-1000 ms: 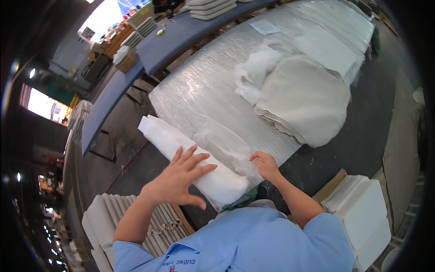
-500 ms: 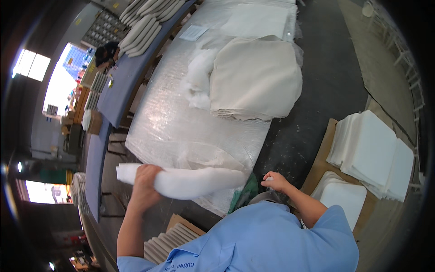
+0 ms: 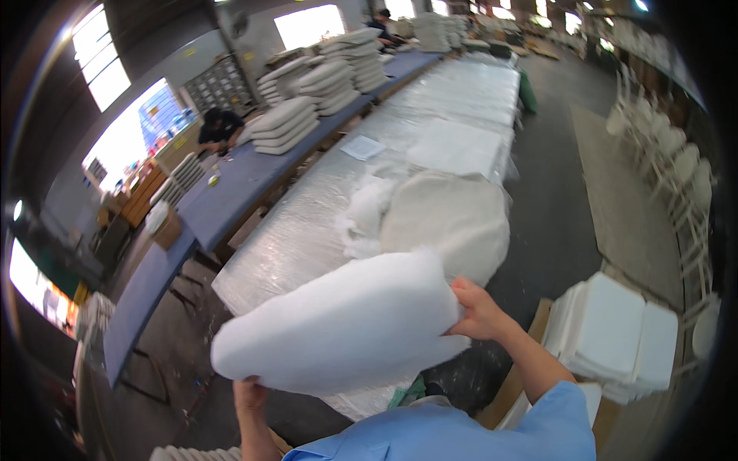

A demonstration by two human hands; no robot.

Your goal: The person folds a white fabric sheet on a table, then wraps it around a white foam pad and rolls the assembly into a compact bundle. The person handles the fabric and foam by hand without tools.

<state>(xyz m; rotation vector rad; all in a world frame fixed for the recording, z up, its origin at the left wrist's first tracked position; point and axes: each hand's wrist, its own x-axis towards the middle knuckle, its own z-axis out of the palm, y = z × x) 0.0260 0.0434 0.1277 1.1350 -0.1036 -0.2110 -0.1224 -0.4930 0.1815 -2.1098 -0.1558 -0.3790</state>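
A white, fluffy cushion pad is held up in front of me, over the near end of the plastic-covered table. My left hand grips its lower left edge, with most of the fingers hidden under the pad. At the pad's right end, my right hand is closed on the edge. Just beyond the pad lies a stack of beige fabric pieces, partly covered by it. Loose white stuffing sits against the left side of that stack.
Clear plastic sheeting covers the long table. White pads are stacked low on the right. Along the left runs a blue-topped bench with piled cushions and a person bending over it. White chairs line the far right.
The pad has been raised and turned so its broad face shows. My right hand has come up from beside my body and taken hold of its right end. The view has tilted up.
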